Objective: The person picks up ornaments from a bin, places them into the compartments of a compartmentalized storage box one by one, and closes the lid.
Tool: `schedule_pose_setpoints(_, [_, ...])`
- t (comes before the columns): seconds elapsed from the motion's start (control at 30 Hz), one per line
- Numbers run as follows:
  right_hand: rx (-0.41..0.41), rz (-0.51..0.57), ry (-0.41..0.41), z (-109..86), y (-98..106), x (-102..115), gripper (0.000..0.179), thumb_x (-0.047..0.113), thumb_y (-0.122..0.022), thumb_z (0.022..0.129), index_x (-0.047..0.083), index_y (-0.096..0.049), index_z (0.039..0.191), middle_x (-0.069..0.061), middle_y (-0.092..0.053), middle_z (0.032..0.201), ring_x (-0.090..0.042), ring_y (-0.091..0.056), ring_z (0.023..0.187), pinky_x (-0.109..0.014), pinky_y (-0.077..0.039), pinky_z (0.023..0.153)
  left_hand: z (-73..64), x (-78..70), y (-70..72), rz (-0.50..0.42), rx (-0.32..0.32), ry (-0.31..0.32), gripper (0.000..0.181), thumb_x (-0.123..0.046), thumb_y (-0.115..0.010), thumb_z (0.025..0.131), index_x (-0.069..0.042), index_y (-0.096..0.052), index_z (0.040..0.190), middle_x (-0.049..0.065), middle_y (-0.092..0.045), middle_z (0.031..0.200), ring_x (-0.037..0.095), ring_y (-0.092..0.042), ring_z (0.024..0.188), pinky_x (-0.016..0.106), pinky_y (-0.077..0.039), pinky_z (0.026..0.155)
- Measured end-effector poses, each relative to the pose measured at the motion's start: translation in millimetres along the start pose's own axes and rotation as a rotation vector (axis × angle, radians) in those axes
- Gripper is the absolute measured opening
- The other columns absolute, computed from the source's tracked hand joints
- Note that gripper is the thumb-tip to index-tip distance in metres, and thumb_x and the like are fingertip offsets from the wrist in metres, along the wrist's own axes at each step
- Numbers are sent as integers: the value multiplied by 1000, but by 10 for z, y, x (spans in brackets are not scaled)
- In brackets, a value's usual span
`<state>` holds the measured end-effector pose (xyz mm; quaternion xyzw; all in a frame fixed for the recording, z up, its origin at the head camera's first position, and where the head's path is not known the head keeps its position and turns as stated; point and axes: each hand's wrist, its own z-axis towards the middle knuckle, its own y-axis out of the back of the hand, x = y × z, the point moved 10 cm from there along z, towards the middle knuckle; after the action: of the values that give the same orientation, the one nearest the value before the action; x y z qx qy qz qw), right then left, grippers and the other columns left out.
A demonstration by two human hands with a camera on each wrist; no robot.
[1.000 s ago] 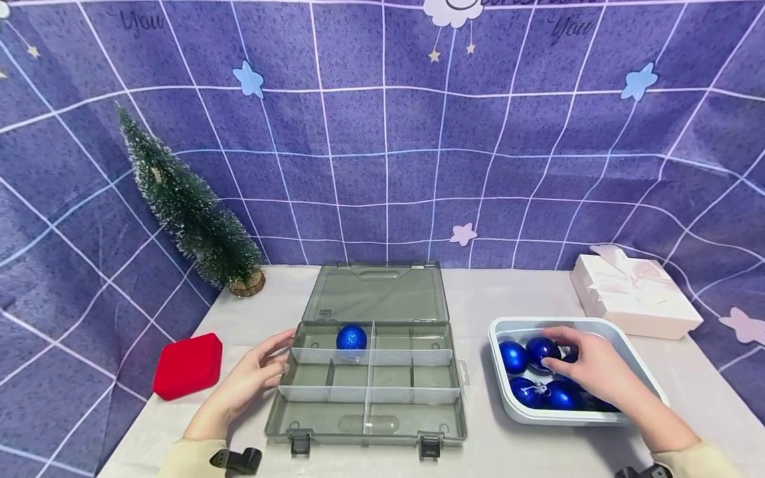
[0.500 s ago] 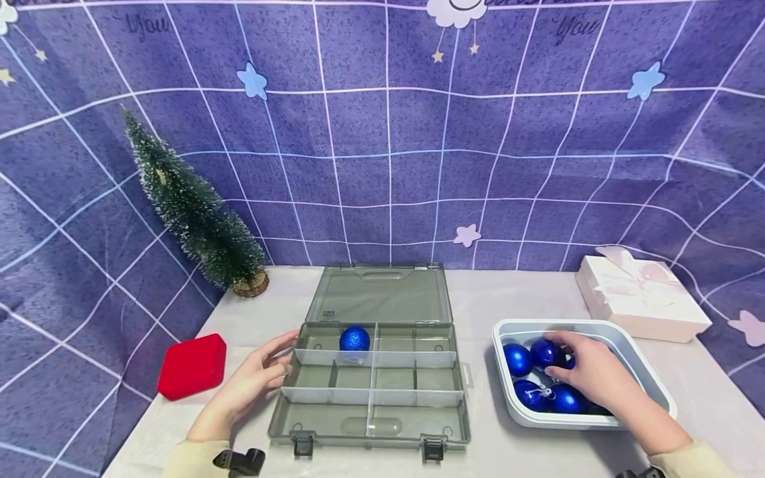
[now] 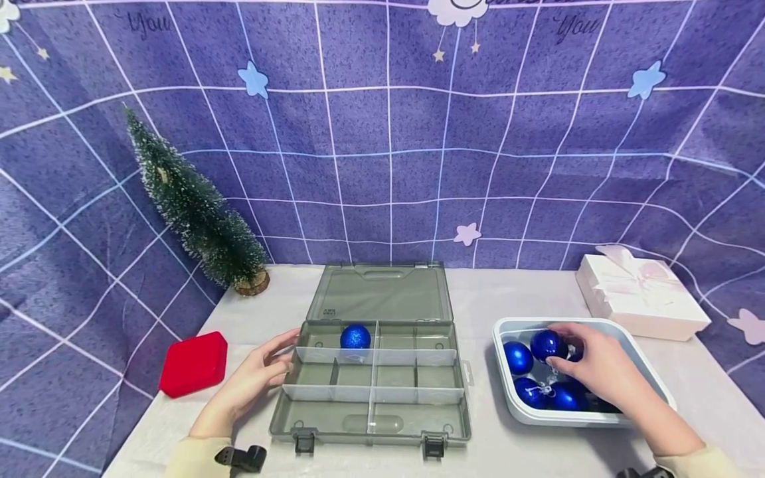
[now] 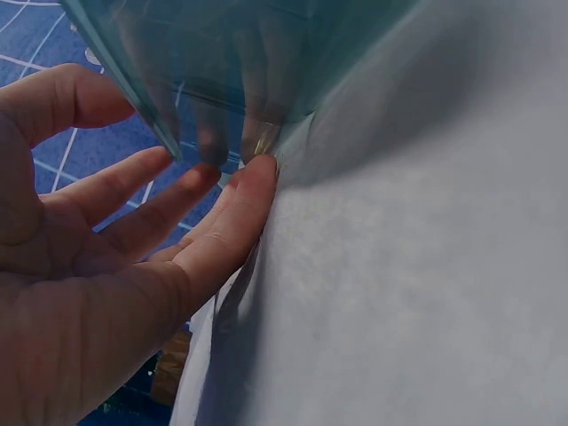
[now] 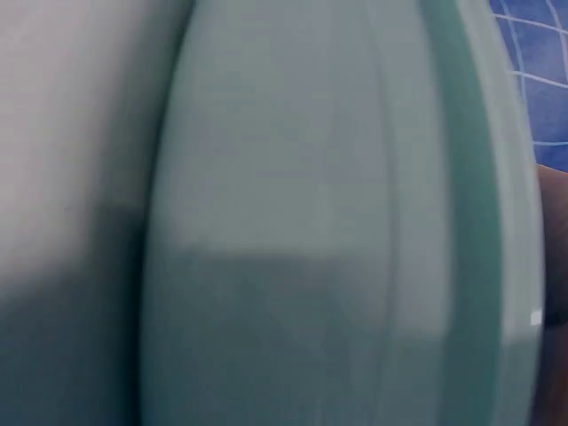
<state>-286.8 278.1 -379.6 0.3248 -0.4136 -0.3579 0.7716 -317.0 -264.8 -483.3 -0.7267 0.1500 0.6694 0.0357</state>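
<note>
A grey-green clear organizer box (image 3: 323, 417) lies with its lid (image 3: 382, 292) folded back. One glittery blue ball ornament (image 3: 355, 336) sits in its back left compartment. My left hand (image 3: 257, 375) rests against the box's left side, fingertips at its edge; the left wrist view shows the fingers (image 4: 222, 240) extended along the box's wall. To the right, my right hand (image 3: 600, 365) reaches into a pale plastic bin (image 3: 538, 417) and pinches a shiny blue ball ornament (image 3: 546, 346) between thumb and fingers. The bin's outer wall (image 5: 302, 177) fills most of the right wrist view.
More blue ball ornaments (image 3: 517, 358) lie in the bin, some hidden under my right hand. Behind it stands a white gift box (image 3: 645, 299) with a ribbon. A red case (image 3: 194, 364) and a small frosted tree (image 3: 197, 212) are on the left. A purple gridded cloth (image 3: 382, 166) hangs behind.
My right hand has lifted the blue ornament slightly within the bin, its silvery cap now showing. The left hand stays at the organizer box. The head view has shifted a little.
</note>
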Motion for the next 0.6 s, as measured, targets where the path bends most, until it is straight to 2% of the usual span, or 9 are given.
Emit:
schedule_pose_setpoints(0.17, [-26, 57, -4, 36, 83, 110, 52, 8, -93, 67, 3, -71, 114, -13, -74, 101, -27, -72, 80, -38, -58, 68, 2, -8, 0, -5, 0, -4, 73, 3, -55, 91, -4, -30, 160, 29, -24, 162, 51, -29, 142, 37, -50, 93])
schedule_pose_setpoints(0.37, [-55, 177, 28, 73, 158, 361, 57, 0, -92, 67, 1, -70, 119, -15, -71, 109, -6, -65, 95, -18, -55, 74, 4, -12, -7, -4, -2, -4, 73, 3, -55, 91, -3, -30, 160, 29, -26, 161, 47, -36, 138, 36, -51, 92])
schedule_pose_setpoints(0.5, [-59, 241, 63, 117, 153, 563, 58, -4, -91, 68, 1, -69, 122, -14, -69, 113, -3, -61, 100, -16, -54, 77, 4, -8, -2, 1, -7, -3, 74, 3, -55, 91, -3, -30, 160, 29, -27, 161, 44, -38, 137, 35, -50, 92])
schedule_pose_setpoints(0.6, [-34, 287, 71, 166, 105, 700, 59, -4, -90, 70, 1, -68, 124, -14, -68, 116, -10, -63, 102, -20, -55, 78, 6, -4, 3, 4, -5, -11, 74, 4, -55, 90, -2, -30, 159, 29, -28, 161, 41, -39, 136, 31, -51, 87])
